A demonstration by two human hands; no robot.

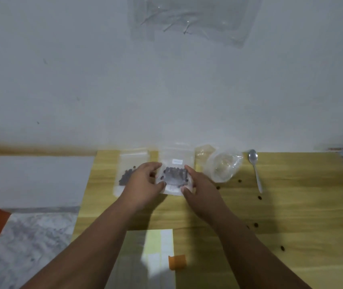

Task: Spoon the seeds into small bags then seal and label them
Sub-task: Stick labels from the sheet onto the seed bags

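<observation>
As both hands [143, 182] [200, 185] pinch it, the seed bag [175, 176] lies between them.

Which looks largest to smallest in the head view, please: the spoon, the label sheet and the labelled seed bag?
1. label sheet, though nearest the camera
2. labelled seed bag
3. spoon

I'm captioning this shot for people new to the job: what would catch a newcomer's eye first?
The left hand and right hand pinch a small clear bag of dark seeds with a white label, near the far edge of the wooden table. A second seeded bag lies just left of it, a spoon lies to the right, and loose seeds dot the wood nearby.
</observation>
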